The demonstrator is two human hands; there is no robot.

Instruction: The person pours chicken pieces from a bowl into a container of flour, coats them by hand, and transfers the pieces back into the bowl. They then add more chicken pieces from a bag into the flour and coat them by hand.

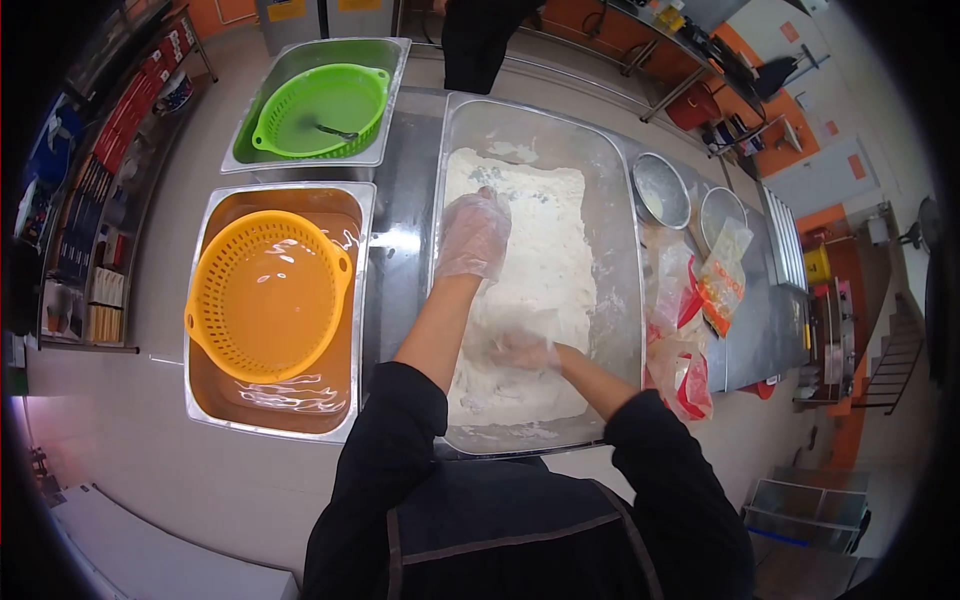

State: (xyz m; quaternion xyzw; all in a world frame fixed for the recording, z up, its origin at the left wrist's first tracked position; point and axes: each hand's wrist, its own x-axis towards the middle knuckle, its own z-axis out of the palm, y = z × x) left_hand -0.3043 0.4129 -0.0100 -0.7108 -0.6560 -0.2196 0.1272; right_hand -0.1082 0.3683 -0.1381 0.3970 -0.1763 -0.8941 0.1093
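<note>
A large steel pan (615,190) holds a bed of white flour (545,250). My left hand (472,235), in a clear plastic glove, rests palm down on the flour near the pan's middle, fingers spread. Nearer to me, my right hand (522,350), also gloved, is pressed into the flour with its fingers curled; it is blurred and dusted white, so I cannot make out whether it grips anything.
To the left, an orange colander (265,295) sits in a pan of orange liquid (205,400), and a green colander (320,110) in a pan behind it. Two steel bowls (662,190) and seasoning bags (690,310) lie right of the flour pan. Another person (478,40) stands at the far side.
</note>
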